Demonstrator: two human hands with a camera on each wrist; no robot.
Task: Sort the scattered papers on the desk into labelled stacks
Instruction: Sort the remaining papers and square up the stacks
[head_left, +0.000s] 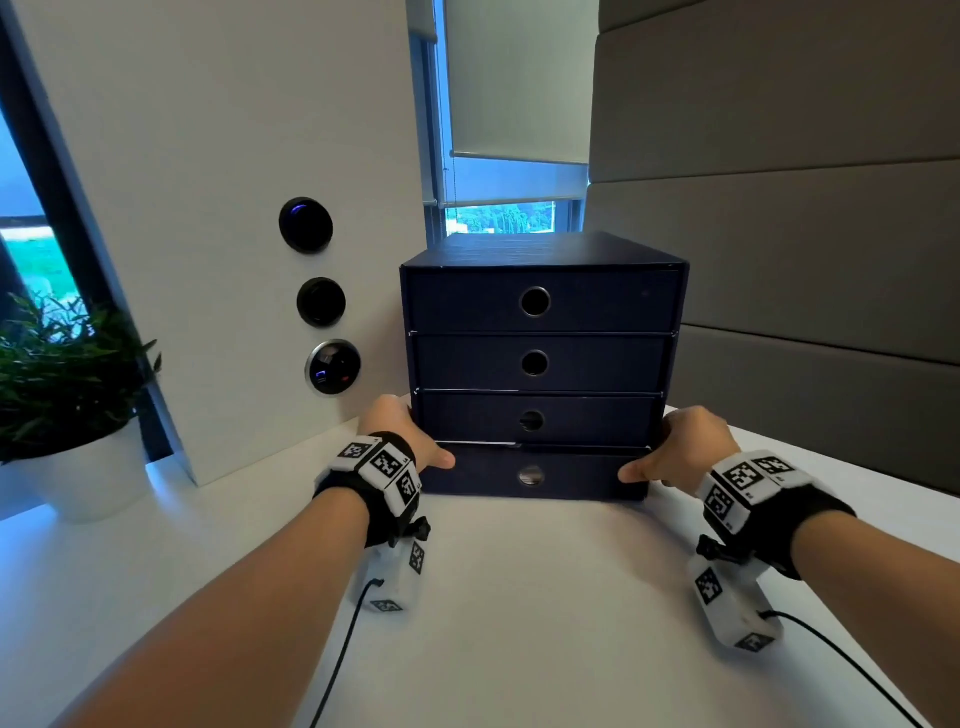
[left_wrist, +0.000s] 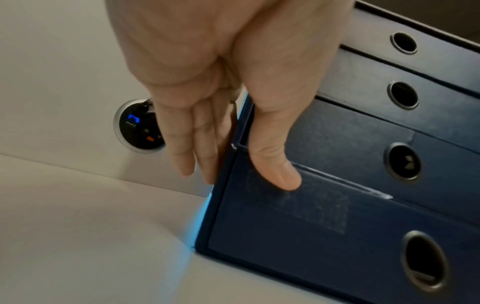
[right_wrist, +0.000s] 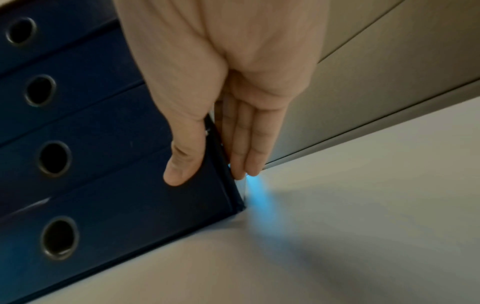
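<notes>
A dark blue box of four drawers (head_left: 540, 249) stands at the back of the white desk (head_left: 519, 597). Its bottom drawer (head_left: 571, 475) sticks out a little, and a thin white paper edge (head_left: 498, 444) shows along its top. My left hand (head_left: 415, 441) is at the lower left corner, thumb (left_wrist: 275, 170) pressed on the drawer front and straight fingers (left_wrist: 205, 144) lying along the box's side. At the lower right corner my right hand (head_left: 670, 447) mirrors it, thumb (right_wrist: 182, 164) on the front, fingers (right_wrist: 249, 144) flat on the side. No loose papers are in view.
A white panel with three round sockets (head_left: 332, 366) stands close to the box's left. A grey padded partition (head_left: 779, 260) runs along the right. A potted plant (head_left: 57, 374) sits at the far left. Black cables (head_left: 337, 660) trail from both wrists over the desk.
</notes>
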